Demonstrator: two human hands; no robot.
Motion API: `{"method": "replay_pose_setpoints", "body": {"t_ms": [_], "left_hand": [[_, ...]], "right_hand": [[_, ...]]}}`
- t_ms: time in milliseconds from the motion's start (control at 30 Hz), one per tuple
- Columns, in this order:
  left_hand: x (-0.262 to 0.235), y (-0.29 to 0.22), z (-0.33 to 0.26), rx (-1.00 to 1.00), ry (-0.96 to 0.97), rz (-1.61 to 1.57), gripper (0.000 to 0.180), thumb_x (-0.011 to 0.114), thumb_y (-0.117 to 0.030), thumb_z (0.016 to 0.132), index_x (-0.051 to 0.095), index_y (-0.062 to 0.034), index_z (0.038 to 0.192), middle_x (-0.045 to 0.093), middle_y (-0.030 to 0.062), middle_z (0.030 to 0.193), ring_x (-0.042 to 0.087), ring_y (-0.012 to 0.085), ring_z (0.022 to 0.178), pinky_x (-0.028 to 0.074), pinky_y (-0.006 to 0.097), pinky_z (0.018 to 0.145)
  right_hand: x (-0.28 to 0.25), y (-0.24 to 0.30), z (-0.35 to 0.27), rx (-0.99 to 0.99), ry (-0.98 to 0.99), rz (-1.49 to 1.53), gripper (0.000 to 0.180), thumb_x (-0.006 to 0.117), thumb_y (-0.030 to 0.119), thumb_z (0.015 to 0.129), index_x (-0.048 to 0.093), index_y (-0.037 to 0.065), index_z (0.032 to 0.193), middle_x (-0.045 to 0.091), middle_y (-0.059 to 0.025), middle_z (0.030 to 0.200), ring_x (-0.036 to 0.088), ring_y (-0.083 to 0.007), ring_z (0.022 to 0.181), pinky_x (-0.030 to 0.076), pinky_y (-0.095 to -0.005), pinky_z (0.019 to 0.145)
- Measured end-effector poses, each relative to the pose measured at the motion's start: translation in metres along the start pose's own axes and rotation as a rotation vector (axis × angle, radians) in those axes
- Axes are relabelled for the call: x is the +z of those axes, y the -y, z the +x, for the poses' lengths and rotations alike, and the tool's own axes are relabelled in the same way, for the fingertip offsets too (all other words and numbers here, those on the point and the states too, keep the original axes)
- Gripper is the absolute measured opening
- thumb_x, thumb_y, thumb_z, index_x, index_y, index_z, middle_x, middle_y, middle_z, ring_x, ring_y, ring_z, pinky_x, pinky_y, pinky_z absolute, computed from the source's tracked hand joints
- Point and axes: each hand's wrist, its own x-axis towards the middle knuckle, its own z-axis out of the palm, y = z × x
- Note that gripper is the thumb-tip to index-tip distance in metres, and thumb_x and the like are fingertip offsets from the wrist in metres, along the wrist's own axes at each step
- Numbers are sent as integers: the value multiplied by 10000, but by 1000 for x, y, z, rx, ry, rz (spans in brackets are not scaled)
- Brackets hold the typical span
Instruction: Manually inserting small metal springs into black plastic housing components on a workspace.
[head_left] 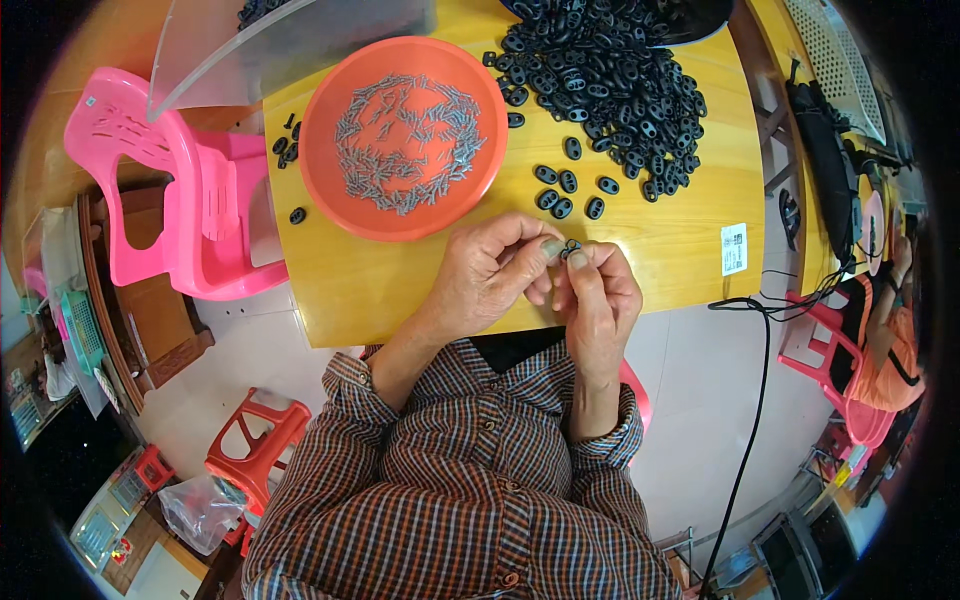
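Over the near edge of the table, my left hand [487, 277] and my right hand [600, 300] meet with thumbs and fingertips pinched together. Between them is a small black two-hole cord lock [570, 247], partly covered by the fingertips. Just beyond my hands lie several loose black cord locks [568, 181], oval with two holes each. An orange-red basin [322, 185] stands to the left, close to my left hand. Inside it, small grey metal pieces [375, 180], apparently springs, form a rough ring. A large heap of black cord locks [610, 90] covers the far right of the table.
The yellow table [690, 265] bears a white label at its right edge. A translucent bin [290, 55] stands at the far left. Few small black parts [285, 150] lie left of the basin. Pink chair [215, 190], red stool [258, 440] and black cable [765, 380] surround me; another person [890, 345] sits far right.
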Motion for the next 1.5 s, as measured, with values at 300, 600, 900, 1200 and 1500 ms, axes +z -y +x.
{"method": "replay_pose_setpoints", "body": {"t_ms": [300,600,900,1200,1500], "left_hand": [[1,-6,11,358,-174,675,175,595,24,824,619,12,996,584,102,817,592,206,661,482,302,565],[9,-8,22,444,-149,1137,260,615,30,775,620,4,1034,559,120,896,602,279,745,490,368,608],[3,-8,27,435,-89,1194,226,614,-6,785,590,-16,1010,535,110,915,593,301,776,498,391,633],[-4,-7,26,435,-27,986,211,616,20,793,589,-23,998,541,89,889,589,238,718,491,330,587],[-31,-34,7,134,-87,-118,262,573,50,863,612,8,1119,584,31,908,599,82,703,493,203,610]], "right_hand": [[-11,0,5,-170,-173,-116,106,552,113,928,534,22,876,544,-3,700,469,-45,569,401,-187,536],[-16,4,8,-190,-213,-85,111,553,111,924,545,15,868,558,-20,699,475,-55,553,403,-193,514],[-19,5,11,-167,-216,-42,119,561,117,919,549,11,865,560,-26,687,485,-61,551,411,-195,519],[-20,2,10,-178,-211,-50,126,570,130,916,561,13,873,582,-31,716,495,-62,558,415,-194,523],[-19,1,11,-217,-211,-70,119,563,124,919,558,19,863,568,-23,693,480,-56,548,395,-188,512]]}}
